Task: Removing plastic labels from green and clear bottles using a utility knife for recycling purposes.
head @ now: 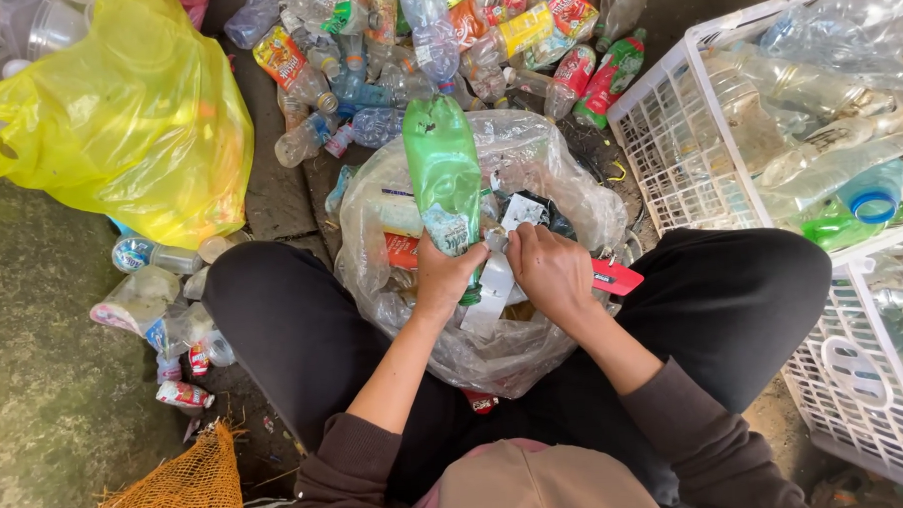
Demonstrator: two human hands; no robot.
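One crushed green plastic bottle stands over the clear plastic sack, left hand clamped round its neck, right hand pinching its peeling white label. Many labelled bottles remain heaped beyond; stripped ones fill the white lattice basket.

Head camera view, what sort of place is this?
Probably an informal bottle-sorting spot on the ground: a heap of plastic bottles, a white basket holding more, and a clear bag of scraps.
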